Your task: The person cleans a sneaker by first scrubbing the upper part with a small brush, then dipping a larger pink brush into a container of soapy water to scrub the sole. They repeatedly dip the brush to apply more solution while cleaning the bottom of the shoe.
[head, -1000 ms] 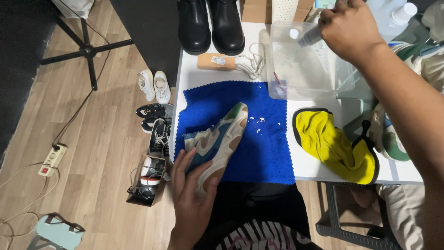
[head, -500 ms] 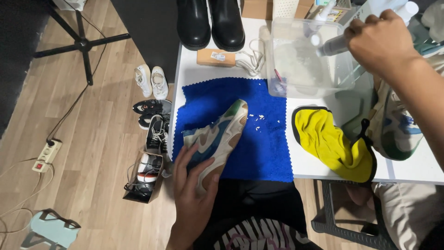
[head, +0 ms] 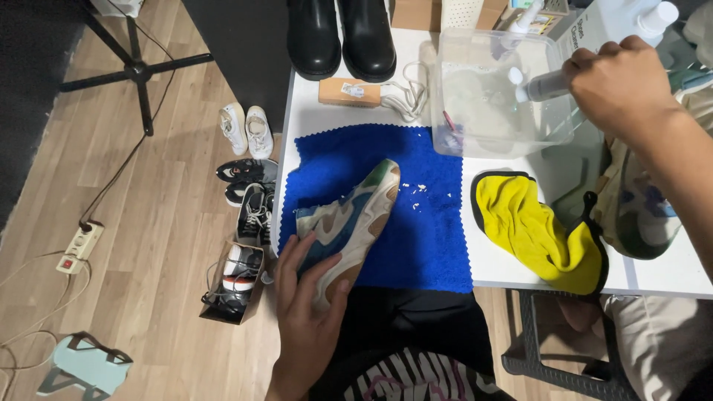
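Note:
My left hand [head: 310,308] grips the heel end of a multicoloured sneaker [head: 351,223], which lies on its side on a blue towel [head: 420,230] at the front of a white table [head: 312,119]. White flecks dot the towel near the toe. My right hand [head: 620,85] is closed around a small grey bottle with a white cap [head: 536,85], held tilted over a clear plastic tub [head: 494,96] at the back right. A second matching sneaker [head: 639,208] rests at the table's right edge under my forearm.
A yellow cloth with a black edge [head: 538,230] lies right of the towel. Black boots [head: 342,37], a wooden brush [head: 349,92] and white laces [head: 405,93] sit at the back. Several pairs of shoes [head: 249,193] line the wooden floor on the left, near a power strip [head: 78,245].
My right hand with the bottle has moved right and slightly lower, now over the tub's right side. The left hand and sneaker stay put on the towel.

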